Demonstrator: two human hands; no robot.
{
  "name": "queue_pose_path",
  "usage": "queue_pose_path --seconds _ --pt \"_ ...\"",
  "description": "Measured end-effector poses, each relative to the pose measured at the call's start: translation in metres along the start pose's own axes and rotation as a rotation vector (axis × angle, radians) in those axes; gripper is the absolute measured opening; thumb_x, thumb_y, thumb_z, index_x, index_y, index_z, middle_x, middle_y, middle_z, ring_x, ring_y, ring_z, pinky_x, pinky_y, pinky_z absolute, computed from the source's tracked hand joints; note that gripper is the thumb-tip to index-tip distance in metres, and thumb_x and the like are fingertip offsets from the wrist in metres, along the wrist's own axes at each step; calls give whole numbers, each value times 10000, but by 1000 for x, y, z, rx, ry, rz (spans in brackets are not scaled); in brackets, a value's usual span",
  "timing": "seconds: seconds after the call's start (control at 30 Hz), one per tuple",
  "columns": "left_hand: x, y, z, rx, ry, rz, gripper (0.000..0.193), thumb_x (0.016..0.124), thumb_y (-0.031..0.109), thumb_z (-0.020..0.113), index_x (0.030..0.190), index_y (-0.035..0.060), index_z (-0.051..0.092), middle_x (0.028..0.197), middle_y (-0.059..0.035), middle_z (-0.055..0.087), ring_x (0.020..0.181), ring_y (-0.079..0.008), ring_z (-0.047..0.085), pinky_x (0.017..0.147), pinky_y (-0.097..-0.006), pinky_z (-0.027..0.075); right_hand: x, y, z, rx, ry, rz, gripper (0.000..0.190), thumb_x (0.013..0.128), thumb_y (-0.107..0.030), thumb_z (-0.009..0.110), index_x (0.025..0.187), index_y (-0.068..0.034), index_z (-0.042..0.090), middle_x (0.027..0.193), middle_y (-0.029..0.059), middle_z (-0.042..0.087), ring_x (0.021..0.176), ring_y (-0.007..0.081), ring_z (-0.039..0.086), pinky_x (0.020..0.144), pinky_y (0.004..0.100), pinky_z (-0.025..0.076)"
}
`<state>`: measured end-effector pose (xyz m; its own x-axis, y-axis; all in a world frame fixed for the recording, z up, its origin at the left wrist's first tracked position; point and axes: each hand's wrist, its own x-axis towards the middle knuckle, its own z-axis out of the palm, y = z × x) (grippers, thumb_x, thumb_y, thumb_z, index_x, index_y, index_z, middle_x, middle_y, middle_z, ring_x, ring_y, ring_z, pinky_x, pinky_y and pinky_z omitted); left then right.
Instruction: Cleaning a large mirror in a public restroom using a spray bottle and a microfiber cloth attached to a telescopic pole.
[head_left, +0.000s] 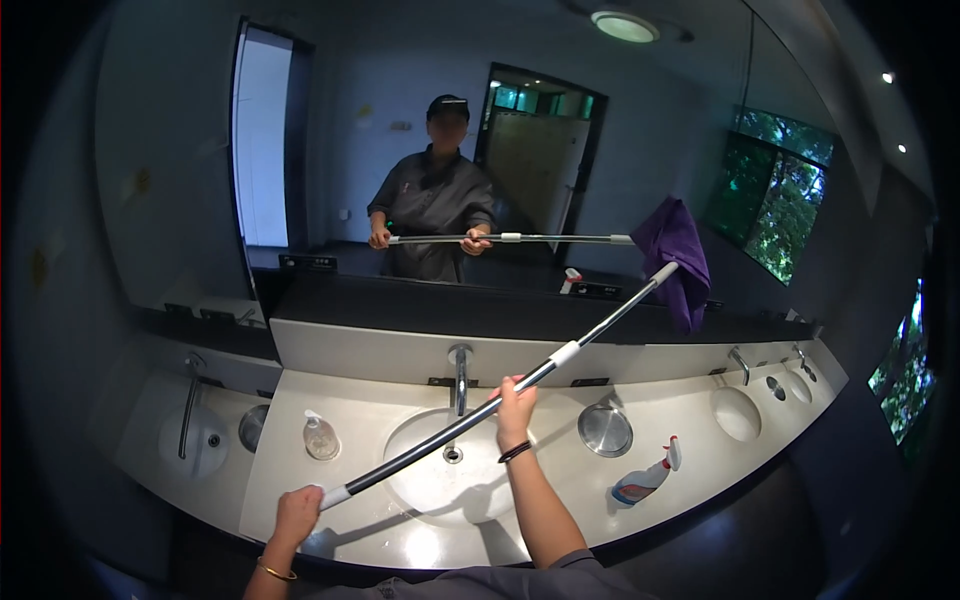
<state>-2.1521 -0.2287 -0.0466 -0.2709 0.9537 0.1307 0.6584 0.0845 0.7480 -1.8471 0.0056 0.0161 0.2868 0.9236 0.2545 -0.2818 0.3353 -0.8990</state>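
My left hand grips the white end of a telescopic metal pole near the front edge of the counter. Farther up, my right hand is closed around the same pole, above the right side of a white sink basin. The pole slants up to the right. At its far end a purple cloth hangs against the wall mirror, and its reflection joins it there. Whatever head lies under the cloth is hidden. The mirror also reflects a person holding the pole in both hands.
On the pale counter stand a clear pump bottle, a round metal lid and a spray bottle with blue liquid. A chrome faucet rises behind the basin. More basins and faucets line both sides.
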Motion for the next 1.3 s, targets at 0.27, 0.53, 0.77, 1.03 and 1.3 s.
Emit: queue_pose_path --seconds 0.27,0.53,0.77,1.03,1.3 --pt "-139 -195 -117 238 219 -305 406 864 265 394 552 16 470 459 -127 479 420 -256 521 430 -382 383 -187 74 134 29 -427 304 261 861 -117 558 945 -74 315 695 28 508 561 75 498 466 192 398" --pt "-340 -275 -196 178 298 -553 364 893 252 450 1055 -62 536 935 -255 595 819 -355 575 715 -410 449 -326 59 209 -81 -1061 572 449 859 -282 581 1048 7 294 802 95 499 636 129 561 517 247 508" --pt "-261 -219 -140 147 417 -681 334 891 307 417 768 7 501 594 -130 462 643 -306 531 556 -445 400 -276 62 168 -39 -858 482 317 858 -241 579 956 -16 379 793 59 490 632 98 539 512 231 506" --pt "-103 -94 -52 -9 135 -234 401 851 272 449 579 -4 552 445 -102 501 419 -197 535 439 -339 395 -107 42 43 -62 -505 207 194 885 -100 483 982 -50 322 771 125 594 655 179 622 530 266 536" --pt "-38 -19 7 -4 53 -122 369 853 250 436 603 6 554 463 -121 509 442 -270 543 474 -356 420 -41 10 -16 125 -231 207 180 909 -126 396 999 -36 268 771 190 578 595 280 631 539 320 543"
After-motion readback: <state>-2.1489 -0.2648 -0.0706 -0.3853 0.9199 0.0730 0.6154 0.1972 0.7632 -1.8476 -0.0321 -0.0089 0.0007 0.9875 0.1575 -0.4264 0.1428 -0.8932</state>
